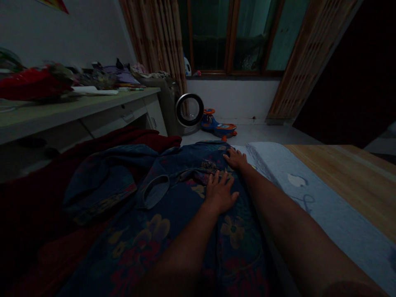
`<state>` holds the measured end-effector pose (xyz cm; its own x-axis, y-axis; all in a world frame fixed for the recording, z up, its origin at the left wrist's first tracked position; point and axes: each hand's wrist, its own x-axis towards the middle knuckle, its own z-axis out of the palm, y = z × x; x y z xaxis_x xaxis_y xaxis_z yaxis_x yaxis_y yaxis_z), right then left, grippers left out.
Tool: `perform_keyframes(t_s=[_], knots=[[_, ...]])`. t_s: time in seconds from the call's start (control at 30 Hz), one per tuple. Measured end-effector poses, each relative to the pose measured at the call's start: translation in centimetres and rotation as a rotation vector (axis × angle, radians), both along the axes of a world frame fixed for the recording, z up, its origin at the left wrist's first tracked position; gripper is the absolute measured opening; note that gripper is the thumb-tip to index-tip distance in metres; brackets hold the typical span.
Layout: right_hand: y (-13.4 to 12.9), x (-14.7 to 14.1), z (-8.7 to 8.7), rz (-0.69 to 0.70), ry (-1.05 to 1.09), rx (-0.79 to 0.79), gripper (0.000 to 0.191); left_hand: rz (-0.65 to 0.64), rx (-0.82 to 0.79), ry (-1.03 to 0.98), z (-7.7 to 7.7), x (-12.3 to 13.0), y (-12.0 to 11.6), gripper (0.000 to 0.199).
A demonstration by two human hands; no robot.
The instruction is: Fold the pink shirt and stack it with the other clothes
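Observation:
Spread out before me lies a dark blue denim garment (185, 214) printed with yellow and pink flowers. One sleeve (105, 177) is folded over to the left, its cuff opening (157, 192) facing up. My left hand (220, 190) rests on the middle of the garment, palm down with fingers spread. Farther off, my right hand (236, 159) lies on its upper right part, fingers apart. Neither hand grips the cloth. The garment's lower edge fades into shadow.
A dark red cloth (27, 206) lies to the left. On the right are a pale blue patterned sheet (287, 194) and a wooden surface (343, 165). A cluttered desk (62, 111) stands at left, with a round-doored washing machine (173, 107) and a blue-orange ride-on toy (218, 126) beyond.

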<state>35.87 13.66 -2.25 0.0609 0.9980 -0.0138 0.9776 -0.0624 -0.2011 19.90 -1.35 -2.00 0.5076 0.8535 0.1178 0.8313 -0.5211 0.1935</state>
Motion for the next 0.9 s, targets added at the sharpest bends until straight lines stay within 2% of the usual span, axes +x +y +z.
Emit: perform_keyframes(t_s=[0.07, 0.23, 0.37, 0.53, 0.6, 0.7, 0.9], knots=[[-0.2, -0.1, 0.0, -0.001, -0.01, 0.021, 0.06, -0.001, -0.002, -0.003, 0.0, 0.0, 0.0, 0.062], [-1.8, -0.4, 0.0, -0.01, -0.095, 0.274, 0.046, -0.014, 0.013, -0.016, 0.2, 0.0, -0.1, 0.061], [-1.7, -0.3, -0.2, 0.055, -0.082, 0.162, 0.043, -0.012, 0.003, -0.012, 0.5, -0.1, -0.2, 0.06], [-0.2, 0.1, -0.6, 0.011, -0.052, 0.049, 0.056, -0.011, -0.004, -0.01, 0.5, -0.1, -0.2, 0.061], [0.4, 0.4, -0.6, 0.008, -0.02, 0.054, 0.058, -0.01, 0.005, -0.014, 0.3, -0.1, -0.1, 0.061], [1.1, 1.2, -0.2, -0.006, 0.05, 0.111, 0.052, -0.007, 0.006, -0.012, 0.1, -0.1, -0.1, 0.061], [2.4, 2.9, 0.5, -0.15, 0.079, 0.182, 0.048, -0.019, 0.023, -0.016, 0.1, -0.1, -0.1, 0.061]])
